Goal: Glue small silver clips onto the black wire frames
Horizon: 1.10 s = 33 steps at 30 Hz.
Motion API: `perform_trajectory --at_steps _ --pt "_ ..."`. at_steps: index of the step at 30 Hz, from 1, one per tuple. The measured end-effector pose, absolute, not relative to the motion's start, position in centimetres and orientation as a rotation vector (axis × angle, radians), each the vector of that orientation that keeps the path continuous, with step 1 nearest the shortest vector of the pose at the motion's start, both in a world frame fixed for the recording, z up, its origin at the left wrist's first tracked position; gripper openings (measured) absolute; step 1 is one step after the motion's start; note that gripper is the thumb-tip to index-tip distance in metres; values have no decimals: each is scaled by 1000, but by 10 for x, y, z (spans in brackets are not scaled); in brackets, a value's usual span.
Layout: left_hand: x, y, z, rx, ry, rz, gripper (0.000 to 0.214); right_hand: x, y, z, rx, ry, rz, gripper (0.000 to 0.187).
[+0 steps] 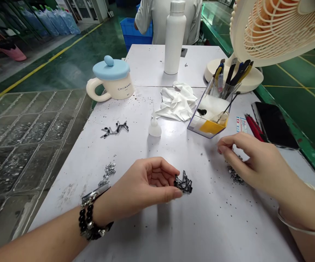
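My left hand (149,182) holds a small black spiky part (184,183) between thumb and fingers, just above the white table (201,225). My right hand (251,160) has its thumb and forefinger pinched together; whatever is between the tips is too small to make out. Beneath that hand lies a pile of small dark metal bits (235,174), partly hidden by it. Left of my left hand is a heap of small silvery pieces (107,173). Farther back rest a few finished-looking black spiky parts (115,129). A small squeeze bottle (154,125) with a thin nozzle stands mid-table.
A lidded mug (119,85), a white bottle (175,40), crumpled tissue (177,101) and a clear tool holder (212,112) stand behind. At right are a phone (276,123) and a fan (280,32). Compartment trays (37,143) lie left. A person (157,22) sits ahead.
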<state>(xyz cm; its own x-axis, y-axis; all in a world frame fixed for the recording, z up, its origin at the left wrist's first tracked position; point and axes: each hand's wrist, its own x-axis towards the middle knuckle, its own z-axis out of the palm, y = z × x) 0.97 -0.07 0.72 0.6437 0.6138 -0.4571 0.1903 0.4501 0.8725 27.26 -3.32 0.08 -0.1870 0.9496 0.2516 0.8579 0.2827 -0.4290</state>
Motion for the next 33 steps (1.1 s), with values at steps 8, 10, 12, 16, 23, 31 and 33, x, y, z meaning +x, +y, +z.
perform_trajectory --at_steps 8,10,12,16,23,31,33 --pt "9 -2 9 1104 872 310 30 247 -52 8 -1289 -1909 722 16" --pt "9 -3 9 1102 869 312 29 241 -55 7 -1261 -1799 780 16" --pt "9 -2 8 1095 864 319 29 235 -58 5 -1260 -1702 837 15" --pt "9 -3 6 1122 855 337 29 225 -58 4 -1310 -1615 931 7" --pt "4 -13 3 1538 841 585 26 214 -53 3 -1374 -1557 1163 12" --pt "6 -15 1 1655 807 643 24 210 -54 0 -1362 -1476 1326 15" --pt "5 -15 0 1660 806 644 24 210 -54 0 -1360 -1478 1331 15"
